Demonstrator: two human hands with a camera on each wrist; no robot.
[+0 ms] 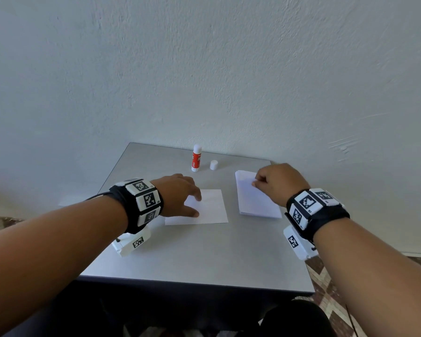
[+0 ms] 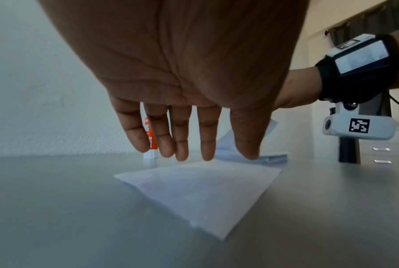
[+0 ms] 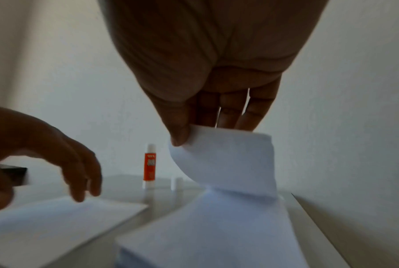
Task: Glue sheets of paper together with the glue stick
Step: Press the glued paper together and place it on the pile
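Observation:
A single white sheet [image 1: 212, 210] [image 2: 200, 195] lies flat mid-table. My left hand [image 1: 197, 206] [image 2: 193, 157] is spread over its left part, fingers straight and pointing down; whether the tips touch the paper I cannot tell. A stack of white paper [image 1: 255, 203] [image 3: 216, 235] lies to the right. My right hand [image 1: 254, 182] [image 3: 187, 134] pinches the far end of the top sheet [image 3: 228, 159] between thumb and fingers, curling it up off the stack. The red glue stick [image 1: 196, 158] [image 3: 149, 166] stands uncapped at the back, its white cap [image 1: 214, 164] beside it.
The grey table [image 1: 192, 259] is small and pushed against a white wall [image 1: 204, 69]. Its front edge is near my body and its right edge runs just past the stack. Patterned floor [image 1: 326, 288] shows beyond it.

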